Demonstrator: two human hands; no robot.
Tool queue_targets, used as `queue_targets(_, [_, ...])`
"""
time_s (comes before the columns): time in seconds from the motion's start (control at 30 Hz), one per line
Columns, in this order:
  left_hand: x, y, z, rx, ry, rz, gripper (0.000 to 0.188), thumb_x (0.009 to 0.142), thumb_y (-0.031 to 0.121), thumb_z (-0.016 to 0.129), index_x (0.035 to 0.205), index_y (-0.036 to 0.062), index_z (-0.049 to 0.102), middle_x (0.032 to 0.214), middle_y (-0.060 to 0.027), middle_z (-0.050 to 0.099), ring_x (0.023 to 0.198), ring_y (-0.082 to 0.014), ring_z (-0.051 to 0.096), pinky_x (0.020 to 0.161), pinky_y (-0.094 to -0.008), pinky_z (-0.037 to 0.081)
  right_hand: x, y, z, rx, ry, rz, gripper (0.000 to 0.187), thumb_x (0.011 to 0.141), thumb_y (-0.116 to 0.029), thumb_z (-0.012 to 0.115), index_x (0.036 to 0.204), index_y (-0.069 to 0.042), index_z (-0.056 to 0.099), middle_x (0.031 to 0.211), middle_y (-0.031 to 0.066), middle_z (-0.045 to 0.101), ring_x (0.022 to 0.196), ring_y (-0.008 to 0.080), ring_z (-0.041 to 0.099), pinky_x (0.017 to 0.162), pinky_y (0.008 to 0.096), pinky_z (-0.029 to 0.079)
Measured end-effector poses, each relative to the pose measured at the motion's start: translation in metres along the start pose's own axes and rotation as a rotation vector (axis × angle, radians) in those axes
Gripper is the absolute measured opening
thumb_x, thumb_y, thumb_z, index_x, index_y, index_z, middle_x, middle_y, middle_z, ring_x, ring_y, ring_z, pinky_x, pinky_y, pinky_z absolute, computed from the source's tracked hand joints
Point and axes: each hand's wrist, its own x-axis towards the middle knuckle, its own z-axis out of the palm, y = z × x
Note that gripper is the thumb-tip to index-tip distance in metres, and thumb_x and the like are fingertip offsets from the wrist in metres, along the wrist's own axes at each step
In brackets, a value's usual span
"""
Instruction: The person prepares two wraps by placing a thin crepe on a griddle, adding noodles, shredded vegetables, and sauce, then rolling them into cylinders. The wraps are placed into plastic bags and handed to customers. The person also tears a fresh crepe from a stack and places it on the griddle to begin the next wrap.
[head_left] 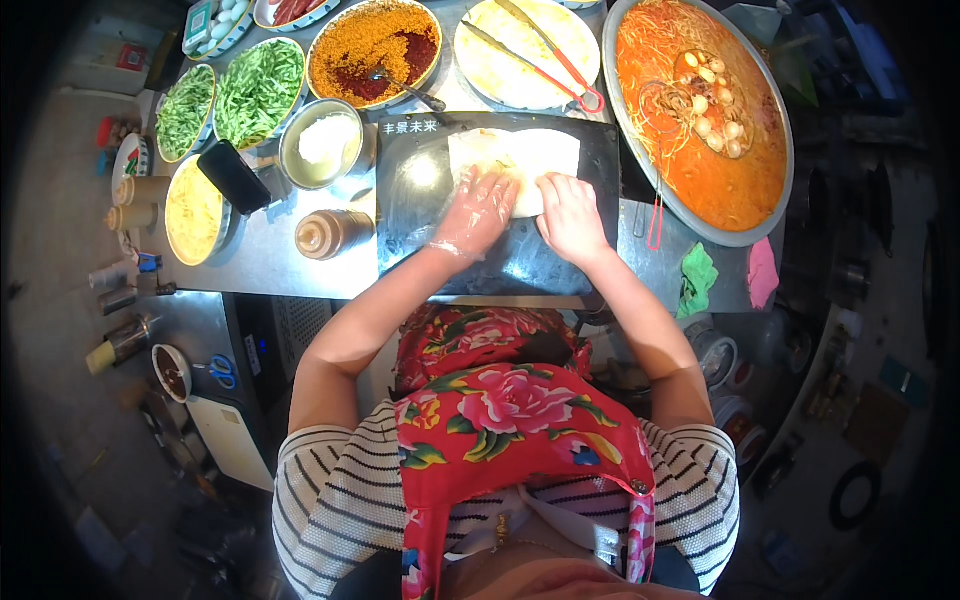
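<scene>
1. Left fingers [488, 190]: inside a clear glove, slightly parted and nearly straight, laid over the near left part of the wrap [555, 152]. Touching from above, with no clear view of the thumb; hard to tell whether pinching or only pressing.
2. Right fingers [554, 190]: bare, close together and bent, set on the near right edge of the wrap. Impossible to tell from above whether closed on a layer.
3. Look for the wrap under the fingertips and just beyond them, flat on the dark board [520, 272].
4. Judging by the thin, pale look, expect little weight and little stiffness; likely to sag or crease, and to tear if pulled hard.
5. Possibly slick under the glove, perhaps less so under bare skin.
6. Best taken hold of along the outer edges, with flat pads rather than nails; go gently at the yellowish patch [502, 160] just beyond the left fingertips, perhaps loose filling.
7. Apart from the fingers, on the worktop [270, 265]: to the left, the bottle [333, 234]; beyond, the tongs [566, 66]; to the right, the basin [788, 165] of red broth.
</scene>
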Motion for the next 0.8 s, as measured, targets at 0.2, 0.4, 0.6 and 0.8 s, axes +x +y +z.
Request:
queue_targets(0.2, [0.038,-0.033,-0.018,-0.301,-0.410,-0.121,0.035,0.090,0.015,0.063,0.121,0.0017,0.060,0.111,-0.0208,0.067,0.106,-0.0377,0.064,0.096,-0.0463,0.049,0.049,0.010,-0.034,0.122,-0.329,0.175,0.032,0.082,-0.017,0.061,0.110,-0.003,0.068,0.115,0.0154,0.060,0.119,0.0325,0.055,0.100,0.0466,0.039])
queue_targets(0.4, [0.067,-0.084,-0.020,-0.626,-0.595,-0.080,0.056,0.090,0.030,0.069,0.137,0.0033,0.055,0.128,-0.0223,0.064,0.121,-0.0386,0.059,0.103,-0.0419,0.046,0.052,0.012,-0.039,0.121,-0.121,-0.055,0.054,0.079,-0.014,0.062,0.131,-0.004,0.057,0.123,0.0172,0.057,0.123,0.0342,0.052,0.105,0.0458,0.039])
queue_targets(0.6, [0.065,-0.079,-0.013,-0.594,-0.561,-0.136,0.055,0.091,0.028,0.069,0.138,0.0028,0.055,0.132,-0.0225,0.060,0.122,-0.0387,0.058,0.106,-0.0427,0.044,0.036,0.010,-0.009,0.063,0.013,-0.179,0.060,0.074,-0.011,0.064,0.133,-0.003,0.054,0.117,0.0155,0.056,0.118,0.0324,0.053,0.102,0.0452,0.039])
queue_targets(0.8, [0.042,-0.035,-0.019,-0.224,-0.160,-0.274,0.060,0.085,0.022,0.074,0.136,-0.0015,0.052,0.114,-0.0204,0.064,0.103,-0.0381,0.063,0.093,-0.0467,0.049,0.062,0.024,-0.016,0.188,-0.154,-0.103,0.052,0.074,-0.012,0.063,0.125,-0.003,0.058,0.112,0.0151,0.058,0.114,0.0332,0.054,0.097,0.0478,0.042])
